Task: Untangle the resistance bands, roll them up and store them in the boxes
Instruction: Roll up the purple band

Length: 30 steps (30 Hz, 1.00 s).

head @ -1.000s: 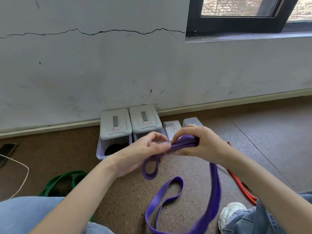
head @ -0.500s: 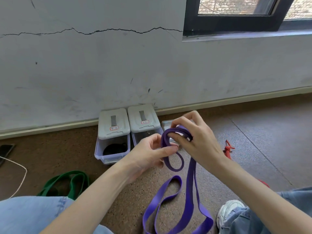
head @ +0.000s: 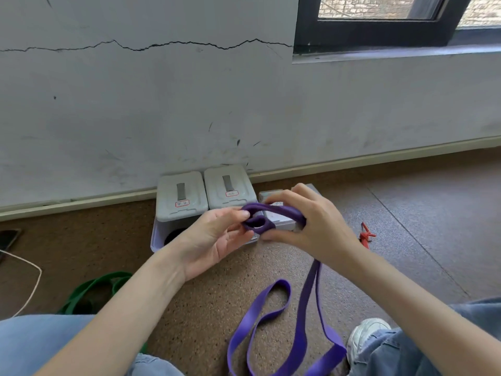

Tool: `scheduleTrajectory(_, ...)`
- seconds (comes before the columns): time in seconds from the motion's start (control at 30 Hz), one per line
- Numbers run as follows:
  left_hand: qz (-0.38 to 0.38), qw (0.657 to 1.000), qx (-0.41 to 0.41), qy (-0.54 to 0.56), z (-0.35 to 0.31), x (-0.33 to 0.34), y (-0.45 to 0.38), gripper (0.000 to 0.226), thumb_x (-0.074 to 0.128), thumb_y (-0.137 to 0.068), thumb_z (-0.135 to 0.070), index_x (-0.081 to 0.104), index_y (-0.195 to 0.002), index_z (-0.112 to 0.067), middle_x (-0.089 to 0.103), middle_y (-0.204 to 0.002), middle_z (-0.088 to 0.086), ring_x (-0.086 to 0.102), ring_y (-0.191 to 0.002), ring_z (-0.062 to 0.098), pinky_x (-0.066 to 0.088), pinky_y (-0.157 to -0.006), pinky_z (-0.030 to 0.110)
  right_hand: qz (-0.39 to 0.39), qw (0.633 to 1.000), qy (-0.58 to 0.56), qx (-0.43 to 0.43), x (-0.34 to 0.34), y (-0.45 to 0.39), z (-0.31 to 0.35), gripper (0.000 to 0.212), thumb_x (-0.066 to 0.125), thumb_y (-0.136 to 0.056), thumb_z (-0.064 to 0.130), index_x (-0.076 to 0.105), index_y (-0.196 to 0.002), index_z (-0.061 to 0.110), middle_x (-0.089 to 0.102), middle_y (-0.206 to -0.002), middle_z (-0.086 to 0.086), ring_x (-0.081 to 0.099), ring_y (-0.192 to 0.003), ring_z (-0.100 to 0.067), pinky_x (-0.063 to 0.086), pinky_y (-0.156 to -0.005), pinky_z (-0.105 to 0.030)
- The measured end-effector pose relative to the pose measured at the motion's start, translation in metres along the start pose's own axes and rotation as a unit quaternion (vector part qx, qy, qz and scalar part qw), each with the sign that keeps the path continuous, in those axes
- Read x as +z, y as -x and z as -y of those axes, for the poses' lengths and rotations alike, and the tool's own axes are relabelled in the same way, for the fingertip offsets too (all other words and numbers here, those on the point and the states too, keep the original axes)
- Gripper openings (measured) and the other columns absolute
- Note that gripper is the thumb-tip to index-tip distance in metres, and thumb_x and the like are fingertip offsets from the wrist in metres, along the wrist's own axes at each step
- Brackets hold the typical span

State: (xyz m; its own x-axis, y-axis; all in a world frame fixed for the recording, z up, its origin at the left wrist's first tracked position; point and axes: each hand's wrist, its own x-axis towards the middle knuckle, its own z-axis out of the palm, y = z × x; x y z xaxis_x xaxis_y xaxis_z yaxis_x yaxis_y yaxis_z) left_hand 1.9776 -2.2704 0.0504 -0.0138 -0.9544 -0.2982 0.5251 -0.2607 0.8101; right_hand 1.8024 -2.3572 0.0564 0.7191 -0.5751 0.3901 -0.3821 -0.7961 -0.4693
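The purple band (head: 273, 214) is at the rolling step: a small coil of it is held in the air just in front of the storage boxes (head: 206, 196) by the wall, while most of its length trails down to the floor between the person's knees. The next move probably calls for turning the coil over again while feeding in the slack without letting the inner loop spring open. The left hand (head: 214, 237), palm up, pinches the coil's near end between thumb and forefinger, and the right hand (head: 306, 221) arches over the coil from the far side, fingers curled round it; the green band (head: 92, 291) and red band (head: 366, 236) lie on the floor to either side.
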Motion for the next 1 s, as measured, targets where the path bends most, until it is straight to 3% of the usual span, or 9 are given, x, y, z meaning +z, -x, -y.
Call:
scheduleTrajectory(0.1, 0.046, 0.988, -0.037, -0.144, -0.003, -0.006, 0.003, 0.029, 0.064, -0.080, -0.010, 0.065, -0.109, -0.011, 0.070, -0.109, 0.008, 0.067, -0.097, 0.016, 0.056, -0.079, 0.024, 0.032, 0.999, -0.013, -0.031, -0.010, 0.001, -0.005, 0.038, 0.078, -0.072, 0.033, 0.068, -0.107, 0.022, 0.049, -0.090, 0.007, 0.051, -0.076, -0.012, 0.045, -0.064, -0.026)
scheduleTrajectory(0.23, 0.059, 0.924, -0.046, -0.375, -0.006, -0.007, 0.004, 0.028, 0.071, -0.080, -0.010, 0.065, -0.105, -0.019, 0.072, -0.100, 0.001, 0.067, -0.093, 0.007, 0.049, -0.072, 0.010, 0.115, 0.989, 0.051, -0.073, -0.012, 0.006, -0.004, 0.032, 0.073, -0.076, 0.038, 0.069, -0.107, 0.030, 0.052, -0.095, 0.005, 0.045, -0.075, -0.005, 0.043, -0.065, -0.026)
scheduleTrajectory(0.33, 0.093, 0.902, -0.068, -0.416, -0.005, -0.001, 0.003, 0.035, 0.075, -0.077, -0.020, 0.064, -0.110, -0.026, 0.071, -0.102, -0.006, 0.066, -0.094, 0.006, 0.047, -0.076, 0.015, 0.154, 0.980, 0.071, -0.101, -0.009, 0.007, -0.002, 0.031, 0.070, -0.078, 0.039, 0.068, -0.108, 0.032, 0.053, -0.101, 0.005, 0.042, -0.073, -0.001, 0.037, -0.064, -0.019)
scheduleTrajectory(0.47, 0.108, 0.886, -0.048, -0.449, 0.004, 0.005, 0.002, 0.030, 0.074, -0.078, -0.027, 0.066, -0.107, -0.030, 0.070, -0.098, -0.010, 0.065, -0.087, 0.004, 0.047, -0.064, 0.012, 0.183, 0.970, 0.073, -0.142, -0.005, 0.010, 0.003, 0.030, 0.073, -0.078, 0.028, 0.070, -0.107, 0.029, 0.058, -0.098, -0.002, 0.054, -0.072, -0.011, 0.049, -0.060, -0.026)
scheduleTrajectory(0.57, 0.077, 0.906, -0.017, -0.416, 0.004, 0.004, 0.002, 0.027, 0.074, -0.073, -0.031, 0.069, -0.098, -0.027, 0.072, -0.094, -0.008, 0.067, -0.085, 0.008, 0.052, -0.064, 0.015, 0.132, 0.985, 0.045, -0.106, -0.006, 0.008, 0.000, 0.032, 0.074, -0.078, 0.028, 0.069, -0.109, 0.028, 0.062, -0.095, 0.004, 0.055, -0.073, -0.007, 0.048, -0.062, -0.023)
scheduleTrajectory(0.67, 0.012, 0.945, 0.036, -0.326, -0.006, 0.001, 0.002, 0.029, 0.073, -0.066, -0.028, 0.070, -0.094, -0.021, 0.074, -0.089, -0.004, 0.070, -0.081, 0.011, 0.053, -0.062, 0.017, 0.049, 0.996, -0.079, -0.014, -0.008, 0.003, -0.004, 0.028, 0.079, -0.073, 0.022, 0.064, -0.096, 0.020, 0.062, -0.085, 0.012, 0.059, -0.071, 0.002, 0.047, -0.063, -0.013)
scheduleTrajectory(0.8, -0.040, 0.975, 0.079, -0.203, -0.010, 0.002, 0.000, 0.026, 0.070, -0.068, -0.022, 0.071, -0.093, -0.013, 0.075, -0.089, 0.005, 0.071, -0.082, 0.015, 0.054, -0.062, 0.018, 0.031, 0.981, -0.175, 0.072, -0.001, 0.003, 0.002, 0.035, 0.079, -0.069, 0.025, 0.046, -0.080, 0.030, 0.068, -0.084, 0.005, 0.068, -0.078, -0.009, 0.055, -0.074, -0.018)
scheduleTrajectory(0.9, -0.059, 0.983, 0.097, -0.143, -0.003, 0.005, -0.001, 0.022, 0.070, -0.068, -0.024, 0.075, -0.086, -0.013, 0.075, -0.090, 0.008, 0.071, -0.083, 0.015, 0.054, -0.063, 0.018, 0.033, 0.966, -0.238, 0.100, 0.007, 0.005, 0.008, 0.033, 0.076, -0.066, 0.035, 0.047, -0.082, 0.032, 0.070, -0.087, 0.004, 0.069, -0.081, -0.008, 0.057, -0.077, -0.023)
scheduleTrajectory(1.0, -0.069, 0.991, 0.089, -0.072, 0.008, 0.007, -0.003, 0.023, 0.070, -0.066, -0.022, 0.075, -0.086, -0.012, 0.074, -0.092, 0.010, 0.071, -0.082, 0.014, 0.054, -0.062, 0.017, 0.017, 0.958, -0.263, 0.113, 0.010, 0.006, 0.006, 0.031, 0.077, -0.070, 0.026, 0.051, -0.086, 0.026, 0.070, -0.084, 0.000, 0.069, -0.079, -0.012, 0.058, -0.076, -0.029)
